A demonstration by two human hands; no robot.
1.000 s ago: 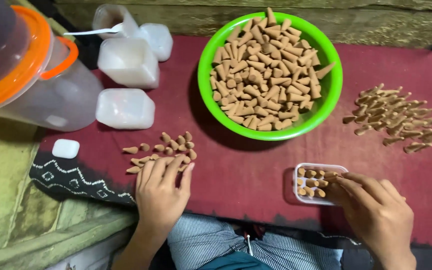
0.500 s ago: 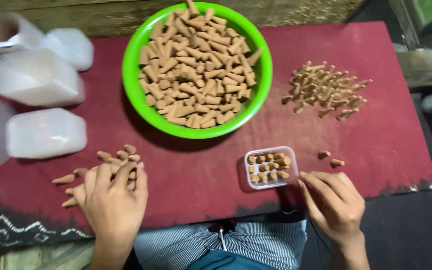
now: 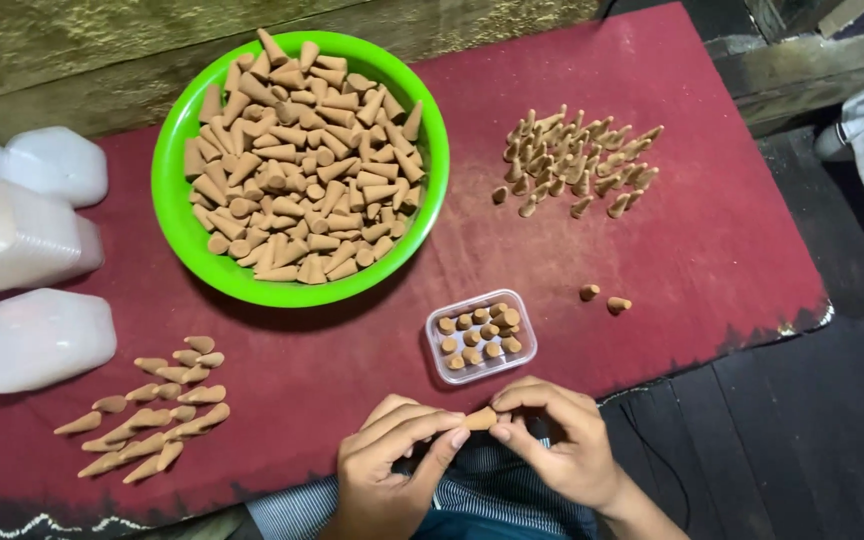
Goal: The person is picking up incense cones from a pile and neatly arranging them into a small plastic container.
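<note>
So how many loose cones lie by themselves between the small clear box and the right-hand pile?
2: one cone and a second cone side by side on the red cloth, right of the clear box, below the pile.

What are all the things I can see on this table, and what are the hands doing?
Bowl: one, bright green, upper middle of the cloth, heaped with tan cones.
Small tray: one, clear plastic, just below the bowl's right side, holds upright tan cones.
Pile of small cones: one, tan, upper right of the cloth.
Two loose cones: tan, right of the small tray.
Group of long cones: one, tan, lower left, lying flat.
Plastic containers: several, milky white, left edge.
Cloth: one, dark red, covers the table.
Cone: one, tan, pinched between both hands.
Left hand: bottom middle, fingertips on the cone.
Right hand: bottom middle, fingertips on the same cone.
</note>
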